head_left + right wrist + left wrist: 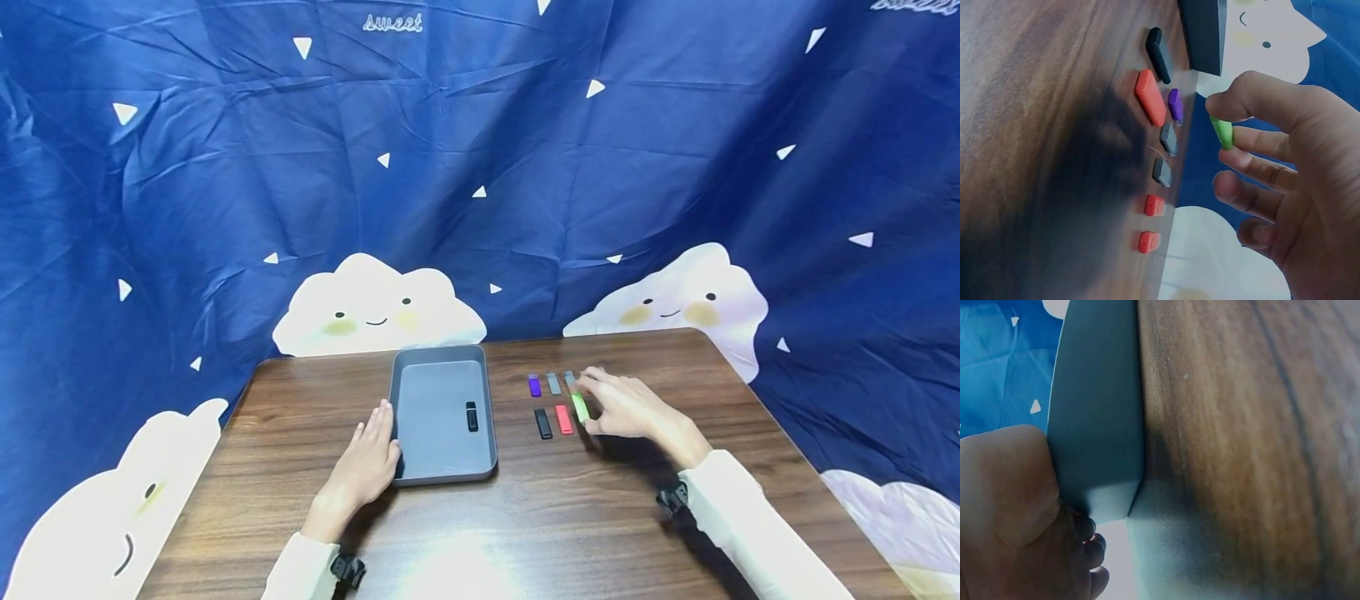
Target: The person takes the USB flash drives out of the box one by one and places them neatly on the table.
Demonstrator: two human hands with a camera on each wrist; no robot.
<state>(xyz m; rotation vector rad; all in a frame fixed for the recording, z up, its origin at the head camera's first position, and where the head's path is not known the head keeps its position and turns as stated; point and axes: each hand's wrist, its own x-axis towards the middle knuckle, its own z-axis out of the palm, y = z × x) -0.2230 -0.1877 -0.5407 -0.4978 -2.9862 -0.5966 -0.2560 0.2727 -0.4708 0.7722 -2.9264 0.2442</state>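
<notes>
My right hand [624, 406] pinches a bright green USB stick [1223, 131] between thumb and fingers, and the right wrist view shows it raised off the table. Near it lie a black USB stick [543, 423], a larger red one [564, 419], a purple one [534, 384] and two grey ones [553, 383]. Two small red sticks [1154, 205] show only in the right wrist view, hidden behind the hand from the head. My left hand [365, 461] has straight fingers against the left side of a grey tray [442, 478]. Inside the tray is a black USB stick [472, 416].
The wooden table [525, 517] carries everything, its back edge close behind the tray. A blue curtain [480, 167] with white clouds hangs beyond it. Dark wrist cameras [672, 498] sit at both cuffs.
</notes>
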